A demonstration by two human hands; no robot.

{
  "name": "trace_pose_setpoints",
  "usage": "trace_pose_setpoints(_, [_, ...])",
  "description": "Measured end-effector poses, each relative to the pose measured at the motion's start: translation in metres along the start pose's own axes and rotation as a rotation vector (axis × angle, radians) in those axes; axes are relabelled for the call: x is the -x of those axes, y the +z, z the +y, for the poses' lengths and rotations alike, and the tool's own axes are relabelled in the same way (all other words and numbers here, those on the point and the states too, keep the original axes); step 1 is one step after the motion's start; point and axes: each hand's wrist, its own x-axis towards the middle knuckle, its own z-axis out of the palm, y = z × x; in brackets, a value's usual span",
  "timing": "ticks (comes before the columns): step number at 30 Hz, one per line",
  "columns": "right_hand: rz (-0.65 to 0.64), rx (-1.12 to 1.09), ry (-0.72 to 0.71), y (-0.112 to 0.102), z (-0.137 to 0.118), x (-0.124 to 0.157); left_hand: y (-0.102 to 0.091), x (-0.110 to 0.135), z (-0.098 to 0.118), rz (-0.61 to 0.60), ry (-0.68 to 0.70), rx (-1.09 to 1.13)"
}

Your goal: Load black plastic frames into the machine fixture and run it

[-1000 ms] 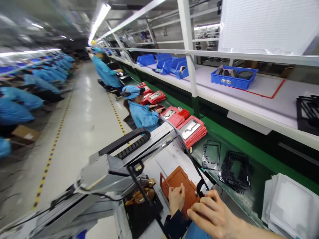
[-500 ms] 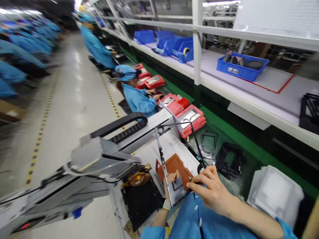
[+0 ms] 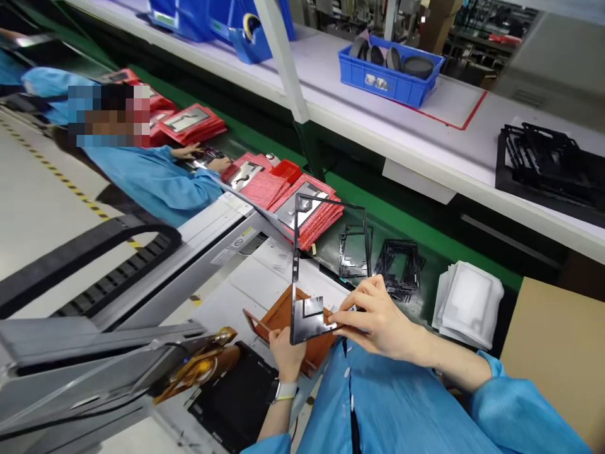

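My right hand [image 3: 378, 318] pinches the lower right corner of a thin black rectangular frame [image 3: 294, 265]. The frame is held up at a tilt, with a wider, partly shiny panel at its lower end. Behind its lower left corner is my left hand [image 3: 287, 354], closed over the orange-brown fixture [image 3: 278, 310]; what its curled fingers hold, if anything, is hidden. The fixture has a raised flap on its left and sits on a white machine bed [image 3: 259, 271].
A black plate [image 3: 236, 397] and a machine arm [image 3: 94, 353] stand left. Beyond lie red padded stacks [image 3: 307, 214], loose black frames [image 3: 399, 265] and white sheets [image 3: 467, 299]. A shelf holds a blue bin [image 3: 387, 79]. A co-worker [image 3: 142, 170] sits at the far left.
The view has swung right and closer to the bench. The black frame, still in my right hand, is now turned more face-on. My left hand has drawn back toward the fixture's near left side.
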Motion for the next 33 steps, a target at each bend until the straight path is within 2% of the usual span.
trace_pose_setpoints(5, [-0.022, -0.027, 0.044, -0.005, 0.006, 0.001, 0.000, -0.001, 0.010, 0.062, -0.068, -0.059])
trace_pose_setpoints(7, [-0.022, -0.061, 0.087, 0.003, 0.018, 0.003, 0.000, -0.001, 0.014, 0.070, -0.052, -0.088])
trace_pose_setpoints(9, [-0.023, -0.084, 0.164, 0.020, 0.044, 0.007, 0.000, -0.002, 0.017, 0.085, -0.032, -0.122])
trace_pose_setpoints(11, [-0.045, -0.080, 0.291, 0.043, 0.088, 0.016, 0.000, -0.001, 0.016, 0.096, -0.006, -0.146])
trace_pose_setpoints(13, [-0.097, -0.042, 0.478, 0.063, 0.145, 0.031, -0.001, 0.000, 0.013, 0.097, 0.023, -0.153])
trace_pose_setpoints(15, [-0.165, 0.047, 0.697, 0.074, 0.207, 0.054, -0.003, 0.002, 0.009, 0.102, 0.034, -0.148])
trace_pose_setpoints(18, [-0.258, 0.201, 0.962, 0.071, 0.287, 0.096, -0.010, 0.007, 0.006, 0.118, 0.004, -0.144])
trace_pose_setpoints(20, [-0.316, 0.268, 1.116, 0.062, 0.325, 0.122, -0.017, 0.010, 0.007, 0.116, -0.012, -0.149])
trace_pose_setpoints(22, [-0.359, 0.307, 1.244, 0.051, 0.353, 0.142, -0.023, 0.013, 0.008, 0.106, -0.014, -0.159])
trace_pose_setpoints(24, [-0.386, 0.335, 1.319, 0.041, 0.375, 0.155, -0.027, 0.015, 0.008, 0.097, -0.021, -0.169])
trace_pose_setpoints(26, [-0.351, 0.397, 1.351, 0.033, 0.392, 0.160, -0.030, 0.017, 0.008, 0.090, -0.038, -0.174])
trace_pose_setpoints(29, [-0.131, 0.587, 1.399, 0.032, 0.410, 0.150, -0.031, 0.019, 0.007, 0.073, -0.066, -0.181])
trace_pose_setpoints(31, [-0.023, 0.637, 1.360, 0.047, 0.410, 0.129, -0.031, 0.020, 0.006, 0.062, -0.071, -0.193])
trace_pose_setpoints(33, [-0.065, 0.564, 1.219, 0.079, 0.394, 0.100, -0.030, 0.021, 0.006, 0.067, -0.068, -0.206])
